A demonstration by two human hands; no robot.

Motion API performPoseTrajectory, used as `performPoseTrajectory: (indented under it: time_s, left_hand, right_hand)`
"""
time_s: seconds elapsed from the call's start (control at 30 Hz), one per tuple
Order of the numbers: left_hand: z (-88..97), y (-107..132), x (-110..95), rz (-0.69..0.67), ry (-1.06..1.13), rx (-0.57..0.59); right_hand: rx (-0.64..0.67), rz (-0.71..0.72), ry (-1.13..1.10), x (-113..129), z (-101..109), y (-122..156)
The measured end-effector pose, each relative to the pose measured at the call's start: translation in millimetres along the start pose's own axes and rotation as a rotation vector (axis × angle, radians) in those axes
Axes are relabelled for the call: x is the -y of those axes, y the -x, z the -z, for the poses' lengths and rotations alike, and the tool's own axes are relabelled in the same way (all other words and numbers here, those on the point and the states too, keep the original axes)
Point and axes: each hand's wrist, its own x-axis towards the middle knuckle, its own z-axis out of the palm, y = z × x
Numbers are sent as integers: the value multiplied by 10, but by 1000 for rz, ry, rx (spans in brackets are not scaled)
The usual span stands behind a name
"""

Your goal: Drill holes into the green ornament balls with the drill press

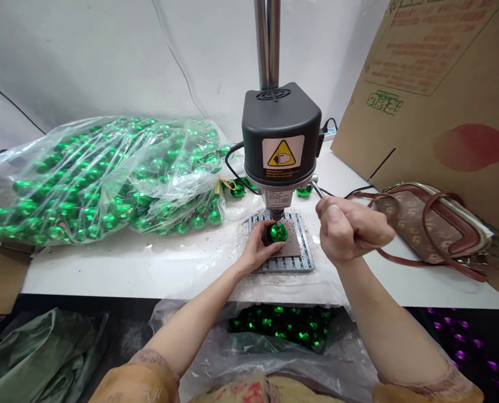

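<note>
**Left hand (261, 242) on a green ball (279, 232), right hand (352, 228) on a lever (317, 189)**

The hands are apart from each other, each closed on something of its own. The left is clamped on the ball, thumb at the near side and fingers curled round the left and far side. The right is folded in a fist around the lever, which juts from the right side of a black drill press (280, 134); the lever's end is hidden inside the fist.

The ball sits directly under the chuck (276, 215), over a brown board (291, 244) on the slotted base (307, 264). Whether a bit touches it cannot be told. Dark specks dot the base and the white worktop (106, 274) around it.

To the left lies a large clear bag (106, 162) full of shiny green balls. To the right, a handbag (436, 224) rests against a cardboard box (446, 84). Below the worktop's near edge, more green balls (280, 324) lie in clear plastic, and purple balls (461, 338) show at the lower right.
</note>
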Motion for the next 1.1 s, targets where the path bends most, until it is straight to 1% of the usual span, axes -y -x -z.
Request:
performPoseTrajectory:
  time_s: [0.1,0.2,0.23,0.27,0.37,0.4,0.43,0.47,0.5,0.57,0.6,0.63,0.67,0.7,0.73,0.77,0.8,0.83,0.87,0.93,1.0,1.03,1.07,1.1]
  left_hand:
    - [0,-4,-12,3,-3,-7]
    - [-17,-14,-37,20,-16,-30]
    - [-27,-9,-56,28,-30,-51]
    - [-39,9,-82,34,-52,-81]
    - [-82,178,-213,3,-194,-250]
    - [-98,281,-268,-42,-248,-287]
    - [-116,406,-324,-112,-291,-279]
    - [-136,547,-378,-208,-322,-220]
    - [-158,696,-426,-322,-344,-109]
    - [-204,981,-496,-543,-441,149]
    - [-223,1098,-515,-619,-519,259]
    - [-236,1187,-523,-676,-597,332]
    - [-236,1241,-520,-718,-648,363]
    - [-221,1255,-507,-748,-662,361]
    - [-186,1225,-485,-770,-640,329]
    - [-131,1147,-453,-773,-602,271]
    - [-56,1022,-413,-746,-567,194]
    - [37,852,-363,-686,-545,112]
    - [143,643,-305,-573,-547,30]
    - [367,150,-172,-285,-565,-145]
    - [565,-358,-34,-11,-491,-292]
    - [642,-586,31,87,-415,-356]
    - [703,-786,91,142,-335,-399]
    - [746,-954,147,164,-293,-423]
  right_hand:
    - [4,-31,13,52,-6,-21]
    - [-26,-200,58,124,-78,-217]
    - [-45,-283,80,143,-111,-310]
    - [-82,-319,85,156,-144,-406]
    - [-53,-414,105,162,-218,-638]
    - [-49,-431,96,157,-231,-683]
    - [-51,-441,84,150,-238,-712]
    - [-55,-446,74,144,-240,-726]
    - [-62,-448,65,139,-240,-729]
    - [-77,-443,42,133,-241,-719]
    - [-87,-436,32,133,-244,-712]
    - [-96,-431,27,134,-249,-706]
    - [-104,-425,26,137,-256,-703]
    - [-109,-422,32,142,-262,-702]
    - [-106,-423,41,147,-268,-702]
    - [-102,-426,50,153,-273,-703]
    - [-96,-430,55,157,-274,-705]
    - [-91,-430,53,160,-274,-707]
    - [-87,-427,49,161,-272,-707]
    - [-90,-412,39,158,-265,-706]
    - [-100,-397,48,154,-261,-699]
    - [-105,-396,59,153,-260,-695]
    - [-109,-398,70,153,-260,-690]
    - [-112,-403,78,155,-260,-685]
